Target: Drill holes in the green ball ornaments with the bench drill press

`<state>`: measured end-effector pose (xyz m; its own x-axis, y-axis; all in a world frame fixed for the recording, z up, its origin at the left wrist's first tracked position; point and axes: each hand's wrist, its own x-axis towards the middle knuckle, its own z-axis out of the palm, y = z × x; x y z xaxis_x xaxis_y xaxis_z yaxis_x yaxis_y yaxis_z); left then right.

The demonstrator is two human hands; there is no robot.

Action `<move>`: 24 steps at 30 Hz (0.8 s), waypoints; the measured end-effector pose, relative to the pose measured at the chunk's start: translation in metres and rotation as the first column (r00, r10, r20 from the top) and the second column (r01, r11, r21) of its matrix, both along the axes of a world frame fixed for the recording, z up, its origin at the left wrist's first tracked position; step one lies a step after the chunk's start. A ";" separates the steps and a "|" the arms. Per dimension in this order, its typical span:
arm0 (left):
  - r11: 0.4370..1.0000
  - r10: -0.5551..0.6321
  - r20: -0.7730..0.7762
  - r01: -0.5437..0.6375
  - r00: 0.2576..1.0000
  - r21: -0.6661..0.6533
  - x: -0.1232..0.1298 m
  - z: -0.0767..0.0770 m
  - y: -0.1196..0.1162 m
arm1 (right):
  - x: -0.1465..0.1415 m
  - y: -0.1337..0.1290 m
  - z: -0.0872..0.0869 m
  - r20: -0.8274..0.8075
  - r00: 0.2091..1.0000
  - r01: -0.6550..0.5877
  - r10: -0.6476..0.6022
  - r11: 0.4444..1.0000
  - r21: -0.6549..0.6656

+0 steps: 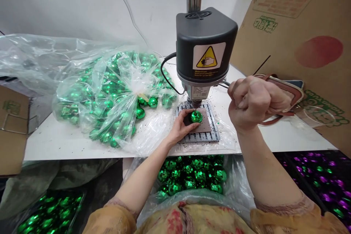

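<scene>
My left hand [179,126] rests on a shiny green mirrored ball [196,117], its fingers curled around the ball's side. The ball sits on a brown pad [205,124] on a grey grooved metal plate [197,138], directly beneath the chuck of a black bench drill press [205,44]. To the right, my right hand [255,102] is a raised fist closed around what looks like the press's lever, wrapped with a brown strap [285,89]. The lever's middle is hidden by my fist.
A clear plastic bag of green balls [109,95] lies left of the press on a white table [65,146], with several loose balls [139,113] beside it. Below the table edge stand bags of green balls [192,175] and purple balls [323,186]. Cardboard sheets [296,33] stand at the right.
</scene>
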<state>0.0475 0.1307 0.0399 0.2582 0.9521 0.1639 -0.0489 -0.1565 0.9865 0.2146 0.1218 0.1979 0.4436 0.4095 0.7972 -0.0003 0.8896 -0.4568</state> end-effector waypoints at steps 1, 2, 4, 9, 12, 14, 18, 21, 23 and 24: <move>1.000 -0.002 -0.004 0.002 1.000 0.004 0.000 0.000 0.000 | 0.000 0.001 -0.001 -0.003 1.000 0.007 -0.007 1.000 0.002; 1.000 -0.004 -0.007 0.004 1.000 0.008 0.000 0.000 0.000 | 0.000 0.002 -0.002 -0.006 1.000 0.012 -0.012 1.000 0.010; 1.000 -0.008 -0.009 0.009 1.000 0.015 0.000 -0.001 0.000 | -0.001 0.003 -0.005 -0.006 1.000 0.012 -0.012 0.999 0.045; 0.997 -0.022 -0.078 0.028 0.997 0.076 -0.002 -0.007 0.002 | 0.001 0.006 -0.013 0.014 1.000 0.006 -0.007 0.994 0.111; 0.991 -0.033 -0.127 0.050 0.991 0.128 -0.004 -0.010 0.002 | 0.002 0.007 -0.016 0.035 0.999 -0.020 0.014 0.983 0.180; 0.987 -0.029 -0.147 0.051 0.989 0.150 -0.004 -0.010 0.002 | 0.003 0.008 -0.018 0.056 0.998 -0.038 0.026 0.973 0.228; 0.984 -0.015 -0.178 0.046 0.984 0.170 -0.004 -0.009 0.002 | 0.005 0.009 -0.019 0.107 0.994 -0.030 -0.004 0.948 0.316; 0.985 -0.007 -0.180 0.038 0.984 0.170 -0.004 -0.008 0.002 | 0.007 0.011 -0.023 0.124 0.992 -0.015 -0.030 0.938 0.347; 0.986 -0.002 -0.172 0.031 0.985 0.166 -0.003 -0.008 0.002 | 0.008 0.012 -0.030 0.119 0.992 -0.002 -0.043 0.936 0.352; 0.986 -0.004 -0.168 0.031 0.986 0.161 -0.003 -0.007 0.002 | 0.008 0.012 -0.034 0.119 0.992 0.003 -0.049 0.934 0.356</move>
<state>0.0443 0.1326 0.0326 0.3112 0.9114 0.2693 0.1099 -0.3159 0.9424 0.2225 0.1338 0.1644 0.3385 0.0794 0.9376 0.0615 0.9924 -0.1063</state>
